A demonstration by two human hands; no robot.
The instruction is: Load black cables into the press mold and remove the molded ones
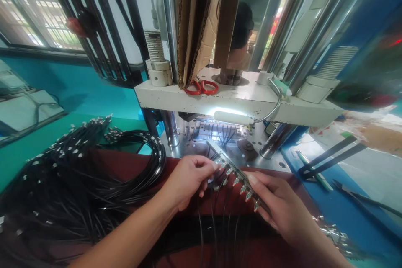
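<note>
My right hand [273,197] grips one end of a narrow metal bar fixture [237,169], thumb on top. It is tilted, its far end up and to the left. Several small metal connectors [243,189] sit in a row along its near edge, and thin black cables [214,222] hang below. My left hand [193,178] is closed in a pinch by the upper part of the bar, at a small cable connector [216,165] partly hidden by the fingertips. Behind the hands, a lit mould [216,130] with cables in it lies on the press's metal bed.
A white press plate [188,99] spans above, with red-handled scissors [201,87], cardboard [197,21] and a lamp [234,118]. Black cable bundles [72,176] cover the left side. Tweezers [333,157], pliers [351,192] and metal parts [337,234] lie on the right.
</note>
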